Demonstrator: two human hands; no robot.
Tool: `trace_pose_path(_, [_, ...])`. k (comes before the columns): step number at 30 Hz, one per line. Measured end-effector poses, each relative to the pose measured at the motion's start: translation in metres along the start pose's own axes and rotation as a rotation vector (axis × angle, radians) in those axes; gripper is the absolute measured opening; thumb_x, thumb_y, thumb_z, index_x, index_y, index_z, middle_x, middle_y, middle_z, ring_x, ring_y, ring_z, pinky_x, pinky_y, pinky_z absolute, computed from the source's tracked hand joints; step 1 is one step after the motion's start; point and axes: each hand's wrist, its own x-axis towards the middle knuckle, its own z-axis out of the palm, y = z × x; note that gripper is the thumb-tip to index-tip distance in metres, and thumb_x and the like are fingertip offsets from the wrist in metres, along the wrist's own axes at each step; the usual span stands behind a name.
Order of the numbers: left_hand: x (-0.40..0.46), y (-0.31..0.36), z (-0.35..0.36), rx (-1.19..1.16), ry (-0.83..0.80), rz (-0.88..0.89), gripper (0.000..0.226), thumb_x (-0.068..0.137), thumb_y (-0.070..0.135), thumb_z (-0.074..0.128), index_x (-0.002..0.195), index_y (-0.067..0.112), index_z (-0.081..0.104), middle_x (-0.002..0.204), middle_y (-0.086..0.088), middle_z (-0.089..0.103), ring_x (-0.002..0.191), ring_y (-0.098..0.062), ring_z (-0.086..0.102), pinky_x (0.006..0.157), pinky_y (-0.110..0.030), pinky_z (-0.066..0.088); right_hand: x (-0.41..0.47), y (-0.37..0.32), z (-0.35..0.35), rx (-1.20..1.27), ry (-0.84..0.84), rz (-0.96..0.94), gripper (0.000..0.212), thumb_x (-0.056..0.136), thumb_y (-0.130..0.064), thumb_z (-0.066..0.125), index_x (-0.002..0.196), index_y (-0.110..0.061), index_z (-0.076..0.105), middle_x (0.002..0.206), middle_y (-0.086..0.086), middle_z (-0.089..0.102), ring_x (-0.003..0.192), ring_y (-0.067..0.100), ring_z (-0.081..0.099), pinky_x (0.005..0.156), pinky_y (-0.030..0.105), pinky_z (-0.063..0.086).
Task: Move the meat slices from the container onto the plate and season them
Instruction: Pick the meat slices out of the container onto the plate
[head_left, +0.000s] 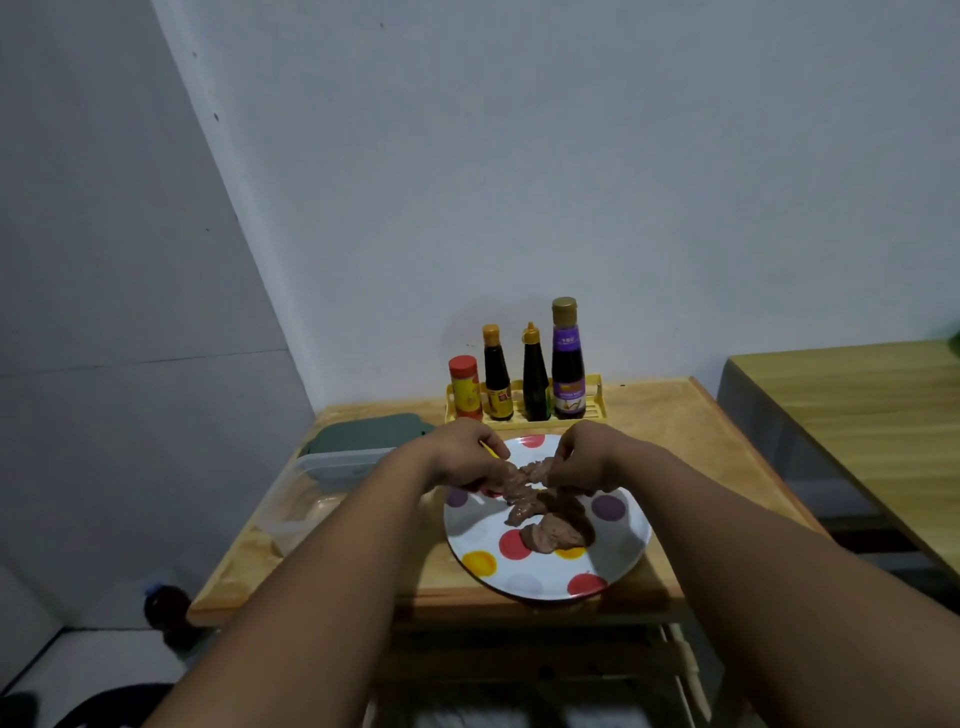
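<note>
Meat in brown-pink slices (550, 514) lies near the middle of the plate (618, 551), in a small heap, and 1 more slice (524, 475) is held just above the heap, over the far half of the plate. This slice looks wet, thin and limp; it sags between the 2 hands. Its long axis runs across the plate from left to right, so each hand has 1 end of it. The left hand (462, 457) pinches the left end with fingers closed on the meat, and the right hand (587, 462) pinches the right end in the same way. Both hands are about equally near to the plate. The coming move seems to be to lower the slice straight down onto the plate, beside the heap.

Left of the plate stands the clear container (306, 499), just beside the rim; whether any meat is left inside, the view does not show clearly. Its grey-green lid (363, 436) lies behind it. Behind the plate, against the wall, a yellow rack (592, 410) holds 4 seasoning bottles (524, 379), which are not yet touched. All stands on the wooden table (701, 441).
</note>
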Motion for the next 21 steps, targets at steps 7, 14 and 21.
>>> trace_pose_path(7, [-0.017, -0.016, -0.033, -0.043, 0.154, 0.137, 0.005, 0.090, 0.014, 0.070, 0.087, 0.014, 0.074, 0.084, -0.001, 0.069, 0.077, -0.014, 0.062, 0.074, -0.033, 0.056, 0.014, -0.038, 0.018, -0.024, 0.096, -0.160, 0.025, 0.087, -0.032, 0.071, 0.094, -0.009, 0.075, 0.100, 0.012, 0.071, 0.089, 0.024, 0.064, 0.076, 0.039, 0.055])
trace_pose_path(14, [-0.038, -0.059, -0.072, -0.070, 0.297, 0.066, 0.019, 0.097, 0.021, 0.062, 0.088, 0.008, 0.073, 0.078, -0.001, 0.068, 0.066, -0.014, 0.058, 0.061, -0.027, 0.050, 0.025, -0.097, 0.038, -0.043, 0.169, -0.314, 0.027, 0.092, -0.031, 0.062, 0.070, -0.015, 0.063, 0.069, 0.006, 0.064, 0.073, 0.025, 0.063, 0.063, 0.034, 0.051])
trace_pose_path(21, [-0.051, -0.109, -0.089, -0.024, 0.356, -0.045, 0.015, 0.087, 0.020, 0.075, 0.084, 0.006, 0.071, 0.068, 0.003, 0.064, 0.062, -0.012, 0.056, 0.058, -0.024, 0.047, 0.029, -0.146, 0.065, -0.085, 0.203, -0.446, 0.004, 0.083, -0.028, 0.066, 0.086, -0.029, 0.067, 0.092, -0.006, 0.070, 0.090, 0.018, 0.065, 0.083, 0.043, 0.056])
